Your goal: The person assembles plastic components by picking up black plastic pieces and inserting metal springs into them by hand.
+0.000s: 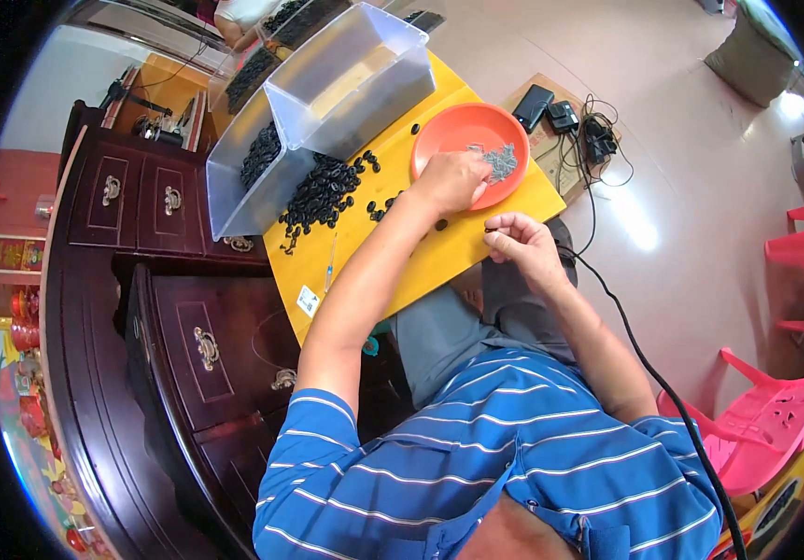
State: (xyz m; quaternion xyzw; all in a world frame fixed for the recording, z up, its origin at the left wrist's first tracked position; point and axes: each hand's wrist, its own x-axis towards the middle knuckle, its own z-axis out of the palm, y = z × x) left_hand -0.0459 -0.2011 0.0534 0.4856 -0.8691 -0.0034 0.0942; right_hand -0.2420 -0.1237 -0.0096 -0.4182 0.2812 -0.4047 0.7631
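Observation:
My left hand (453, 181) reaches into an orange round bowl (441, 133), its fingers bent down at a heap of small grey metal pieces (503, 164). Its fingertips are partly hidden, so whatever they pinch does not show. Beyond the table's near edge, my right hand (528, 248) pinches a small dark piece (490, 230) between thumb and fingers. Glossy black oval pieces (323, 194) lie heaped on the yellow table (402, 287), left of my left forearm. A few more are scattered around the bowl and under that arm.
Clear plastic bins (292, 101) stand behind the heap, one holding more black pieces. A thin screwdriver-like tool (331, 264) and a white card (308, 301) lie near the left edge. Dark wooden drawers (201, 336) border the left; black adapters (563, 117) and cables sit right. Another person's arm shows at the top.

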